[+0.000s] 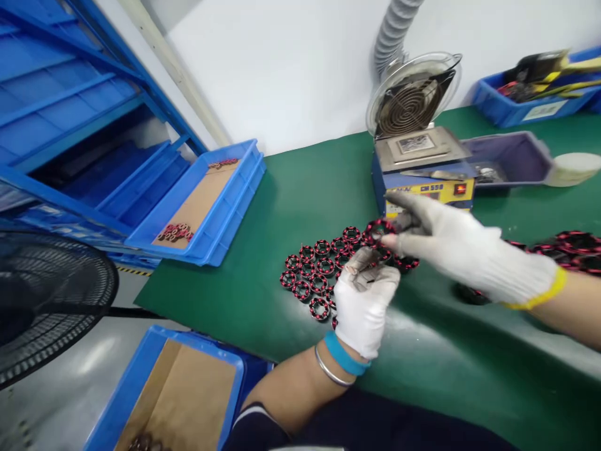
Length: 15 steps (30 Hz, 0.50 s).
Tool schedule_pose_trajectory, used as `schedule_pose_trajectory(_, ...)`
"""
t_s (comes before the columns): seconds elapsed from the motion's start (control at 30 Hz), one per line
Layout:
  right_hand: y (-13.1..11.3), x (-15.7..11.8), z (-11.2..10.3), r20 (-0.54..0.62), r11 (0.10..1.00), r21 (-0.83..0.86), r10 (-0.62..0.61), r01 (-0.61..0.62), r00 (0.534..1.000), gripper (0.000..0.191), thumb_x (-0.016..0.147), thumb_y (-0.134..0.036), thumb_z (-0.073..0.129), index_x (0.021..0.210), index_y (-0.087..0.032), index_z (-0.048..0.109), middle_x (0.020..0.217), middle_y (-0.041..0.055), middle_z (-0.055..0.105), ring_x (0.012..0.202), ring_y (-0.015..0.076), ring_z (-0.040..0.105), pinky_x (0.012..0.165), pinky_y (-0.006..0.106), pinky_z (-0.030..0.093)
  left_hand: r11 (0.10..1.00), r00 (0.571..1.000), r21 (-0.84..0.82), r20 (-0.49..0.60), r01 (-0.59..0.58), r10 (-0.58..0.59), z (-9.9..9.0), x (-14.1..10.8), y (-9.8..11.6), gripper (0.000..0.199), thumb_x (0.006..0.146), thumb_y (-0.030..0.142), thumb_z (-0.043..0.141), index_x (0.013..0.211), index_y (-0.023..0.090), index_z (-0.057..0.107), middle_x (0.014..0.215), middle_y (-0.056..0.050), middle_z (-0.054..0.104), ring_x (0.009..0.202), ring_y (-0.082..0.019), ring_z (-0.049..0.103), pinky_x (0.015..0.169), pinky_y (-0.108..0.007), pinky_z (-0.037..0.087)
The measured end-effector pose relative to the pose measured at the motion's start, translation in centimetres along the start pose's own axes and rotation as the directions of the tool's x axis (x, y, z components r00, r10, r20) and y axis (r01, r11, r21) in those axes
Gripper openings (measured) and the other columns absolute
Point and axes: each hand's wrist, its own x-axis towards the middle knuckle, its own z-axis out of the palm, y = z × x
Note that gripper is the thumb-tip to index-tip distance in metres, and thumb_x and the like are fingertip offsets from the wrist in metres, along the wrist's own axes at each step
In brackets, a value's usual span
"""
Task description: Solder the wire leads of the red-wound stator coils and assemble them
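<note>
Red-and-black wound coil rings (323,266) sit clustered on the green bench (263,250), right hand (451,244) fingers pinching one by its rim, left hand (364,300) curled beside them; they look light, stiff, windings probably delicate.

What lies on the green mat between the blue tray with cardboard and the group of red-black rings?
In the head view, only bare green mat lies there.

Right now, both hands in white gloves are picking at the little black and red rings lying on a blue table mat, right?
Not quite: the head view shows the table mat is green, not blue. The rest holds: the left hand and right hand, both in white gloves, are at the small black and red rings lying on it.
</note>
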Motion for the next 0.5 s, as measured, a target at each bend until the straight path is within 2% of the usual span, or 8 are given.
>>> schedule_pose_trajectory(0.07, -0.2, -1.9, 0.8, 0.154, 0.999, 0.009, 0.033, -0.035, 0.987, 0.083, 0.078, -0.054, 0.066, 0.150, -0.015, 0.051, 0.116, 0.0139, 0.068, 0.097, 0.0252, 0.068, 0.082, 0.034, 0.058, 0.999, 0.999, -0.034, -0.037, -0.017, 0.016, 0.3, 0.0, 0.1, 0.044, 0.057, 0.021, 0.087, 0.095, 0.018, 0.066, 0.092, -0.004, 0.074, 0.082, -0.017, 0.069, 0.082, -0.032, 0.054)
schedule_pose_trajectory(0.17, -0.2, -2.9, 0.3, 0.342, 0.997, 0.056, 0.033, -0.055, 0.939, 0.085, 0.078, -0.072, 0.058, 0.142, -0.016, 0.056, 0.128, 0.0148, 0.063, 0.112, 0.0313, 0.063, 0.094, 0.041, 0.056, 0.998, 0.997, -0.046, -0.064, -0.045, 0.042, 0.4, -0.1, 0.3, 0.044, 0.059, 0.022, 0.085, 0.099, 0.017, 0.068, 0.094, -0.004, 0.075, 0.084, -0.016, 0.070, 0.084, -0.030, 0.055)
schedule_pose_trajectory(0.23, -0.3, -2.8, -0.6, 0.459, 0.976, 0.171, 0.039, -0.131, 0.887, 0.084, 0.075, -0.082, 0.052, 0.122, -0.014, 0.064, 0.115, 0.0156, 0.067, 0.099, 0.0274, 0.066, 0.083, 0.037, 0.058, 0.999, 0.998, -0.020, -0.053, -0.031, 0.030, 0.2, -0.3, 0.3, 0.047, 0.061, 0.025, 0.085, 0.104, 0.016, 0.069, 0.093, -0.003, 0.075, 0.083, -0.016, 0.069, 0.083, -0.029, 0.054)
schedule_pose_trajectory(0.3, -0.7, -2.6, -1.4, 0.550, 0.940, 0.233, 0.085, -0.250, 0.831, 0.075, 0.070, -0.084, 0.055, 0.094, -0.013, 0.062, 0.089, 0.0127, 0.068, 0.075, 0.0188, 0.064, 0.067, 0.030, 0.057, 1.000, 1.000, 0.015, -0.031, -0.002, 0.003, -0.1, -0.5, 0.1, 0.051, 0.060, 0.027, 0.086, 0.107, 0.016, 0.068, 0.086, -0.001, 0.073, 0.077, -0.014, 0.068, 0.080, -0.029, 0.054)
schedule_pose_trajectory(0.37, -1.3, -2.2, -1.9, 0.609, 0.895, 0.213, 0.192, -0.392, 0.769, 0.066, 0.064, -0.074, 0.070, 0.083, -0.013, 0.055, 0.072, 0.0068, 0.061, 0.061, 0.0121, 0.057, 0.058, 0.025, 0.053, 0.998, 0.999, 0.050, 0.001, 0.032, -0.032, -0.4, -0.6, -0.1, 0.055, 0.059, 0.028, 0.088, 0.108, 0.017, 0.068, 0.077, 0.001, 0.070, 0.071, -0.014, 0.065, 0.076, -0.029, 0.053)
schedule_pose_trajectory(0.43, -1.7, -1.4, -2.3, 0.615, 0.845, 0.208, 0.279, -0.493, 0.737, 0.059, 0.062, -0.056, 0.080, 0.094, -0.012, 0.058, 0.074, 0.0049, 0.063, 0.059, 0.0101, 0.057, 0.059, 0.023, 0.053, 0.997, 0.998, 0.067, 0.034, 0.043, -0.046, -0.6, -0.6, -0.3, 0.055, 0.058, 0.029, 0.089, 0.107, 0.016, 0.068, 0.076, 0.001, 0.069, 0.071, -0.013, 0.064, 0.075, -0.028, 0.053)
schedule_pose_trajectory(0.47, -1.8, -0.7, -2.7, 0.583, 0.842, 0.215, 0.295, -0.494, 0.757, 0.058, 0.064, -0.048, 0.080, 0.105, -0.011, 0.060, 0.081, 0.0061, 0.066, 0.063, 0.0106, 0.059, 0.062, 0.024, 0.054, 0.997, 0.998, 0.066, 0.047, 0.040, -0.043, -0.7, -0.7, -0.3, 0.054, 0.058, 0.030, 0.090, 0.106, 0.016, 0.068, 0.079, 0.000, 0.069, 0.072, -0.013, 0.064, 0.075, -0.028, 0.052)
schedule_pose_trajectory(0.5, -1.7, 0.2, -3.1, 0.509, 0.870, 0.197, 0.304, -0.453, 0.805, 0.059, 0.068, -0.041, 0.078, 0.116, -0.011, 0.061, 0.090, 0.0075, 0.068, 0.068, 0.0112, 0.061, 0.068, 0.025, 0.055, 0.998, 0.998, 0.060, 0.057, 0.037, -0.040, -0.8, -0.7, -0.3, 0.052, 0.059, 0.030, 0.090, 0.105, 0.017, 0.069, 0.083, -0.001, 0.070, 0.074, -0.013, 0.064, 0.075, -0.027, 0.052)
